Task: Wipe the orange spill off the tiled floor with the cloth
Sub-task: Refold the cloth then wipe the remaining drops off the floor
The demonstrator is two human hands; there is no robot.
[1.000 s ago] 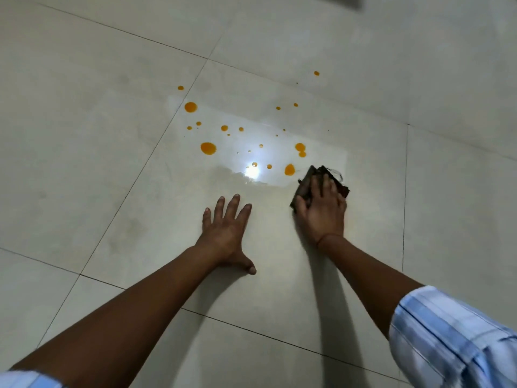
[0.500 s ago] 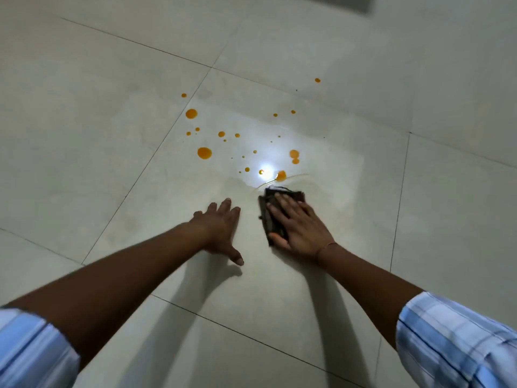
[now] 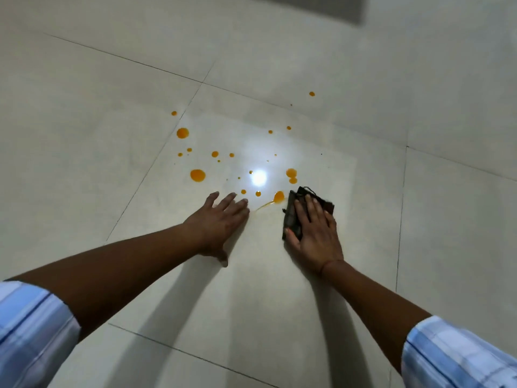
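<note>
Orange drops [image 3: 197, 175] of many sizes are scattered over the pale floor tiles [image 3: 251, 289]. One drop [image 3: 278, 196] just left of the cloth is smeared into a thin streak toward my left hand. A dark, folded cloth [image 3: 292, 217] lies flat on the floor under my right hand [image 3: 314, 236], whose fingers press it down. My left hand [image 3: 218, 219] rests palm down on the tile, fingers spread, holding nothing, a short way left of the cloth.
A bright light reflection [image 3: 258, 177] glares off the glossy tile among the drops. Dark grout lines [image 3: 401, 219] divide the floor. A dark grey patch [image 3: 307, 7] sits at the top edge. Striped shirt sleeves show at both bottom corners.
My right hand slid the cloth left across the tile and then back right, leaving one drop smeared into a streak. My left hand stayed planted on the floor.
</note>
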